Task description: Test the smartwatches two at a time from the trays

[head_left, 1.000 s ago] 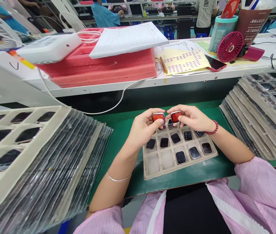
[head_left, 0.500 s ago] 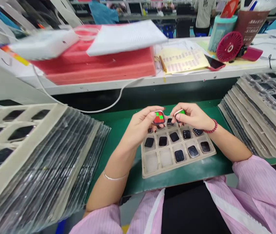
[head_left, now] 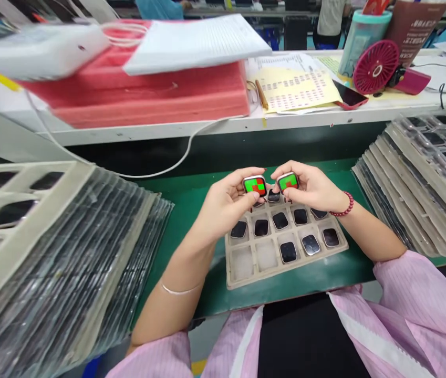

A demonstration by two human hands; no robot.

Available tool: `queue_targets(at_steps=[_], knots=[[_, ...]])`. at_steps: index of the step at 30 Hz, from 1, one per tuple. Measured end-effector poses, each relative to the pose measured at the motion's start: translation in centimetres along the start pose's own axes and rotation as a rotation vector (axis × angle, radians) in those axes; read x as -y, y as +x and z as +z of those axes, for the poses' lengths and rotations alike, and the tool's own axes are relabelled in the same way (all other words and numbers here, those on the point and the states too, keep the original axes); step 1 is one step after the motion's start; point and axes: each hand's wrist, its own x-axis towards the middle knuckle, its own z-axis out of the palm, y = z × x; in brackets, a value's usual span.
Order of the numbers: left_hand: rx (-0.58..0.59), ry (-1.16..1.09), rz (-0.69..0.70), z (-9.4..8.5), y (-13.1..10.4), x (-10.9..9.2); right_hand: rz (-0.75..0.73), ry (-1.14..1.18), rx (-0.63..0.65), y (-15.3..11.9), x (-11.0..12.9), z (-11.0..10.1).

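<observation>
My left hand [head_left: 226, 202] holds a square watch face [head_left: 255, 186] by its edges, its screen lit in green and red blocks, with the thumb at the lower edge. In my right hand [head_left: 312, 188] is a second watch face [head_left: 288, 182], also lit green and red, the thumb over its lower part. Both are held side by side above the far edge of a beige compartment tray [head_left: 286, 269]. Several dark-screened watch faces [head_left: 288, 252] lie in the tray; two compartments at its near left hold none.
Tall stacks of trays stand at the left [head_left: 89, 252] and right [head_left: 407, 184]. Behind, a white shelf [head_left: 301, 118] carries red foam [head_left: 147, 100], papers, a phone [head_left: 351, 96], a pink fan [head_left: 376, 67] and a cup. A white cable [head_left: 185, 152] hangs in front. People are in the background.
Both screens show different red and green patterns, and more of the right one is visible. My left thumb has moved down to the lower edge of its watch face. The camera view has shifted slightly.
</observation>
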Motion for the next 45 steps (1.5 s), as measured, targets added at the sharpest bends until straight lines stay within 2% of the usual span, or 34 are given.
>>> queue_targets(at_steps=[14,27,33,45], knots=[[-0.035,0.022,-0.023,0.1,-0.17,-0.19,-0.004,0.082,0.019,-0.23,0.12,0.02],[-0.031,0.023,-0.012,0.25,-0.09,-0.12,0.137,0.226,0.086,-0.09,-0.24,-0.55],[-0.008,0.007,-0.013,0.1,0.04,0.09,0.096,0.222,0.105,-0.08,-0.38,-0.48],[0.01,0.009,-0.008,0.01,0.08,0.07,0.032,0.133,0.065,-0.1,-0.36,0.05]])
